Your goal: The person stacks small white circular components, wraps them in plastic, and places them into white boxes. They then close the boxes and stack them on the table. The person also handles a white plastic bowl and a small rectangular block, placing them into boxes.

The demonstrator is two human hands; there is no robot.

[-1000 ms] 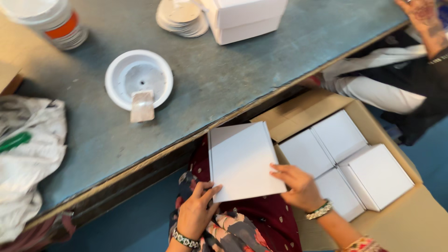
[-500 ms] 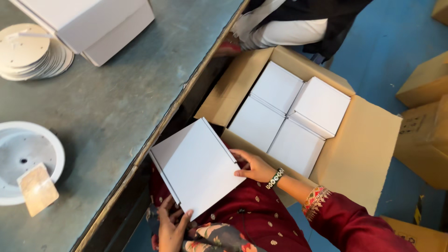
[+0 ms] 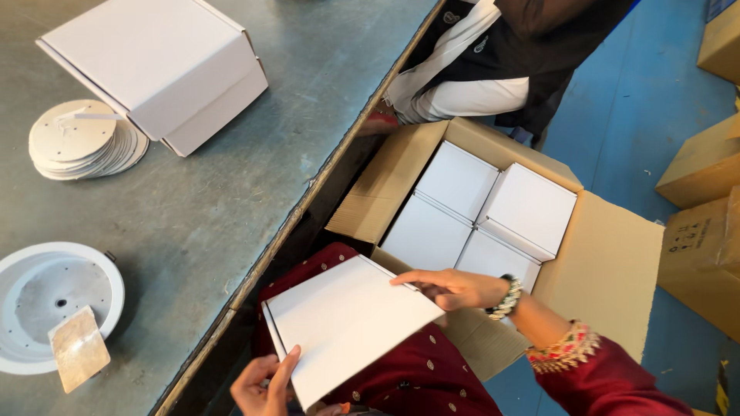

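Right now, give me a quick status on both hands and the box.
Left hand and right hand both grip the white box over the lap. Open carton alongside holds four white boxes.

1. A flat white box [image 3: 351, 323], closed, tilted over the lap.
2. Left hand [image 3: 266, 385] grips its 7 o'clock corner; right hand [image 3: 455, 289] rests at its 2 o'clock edge.
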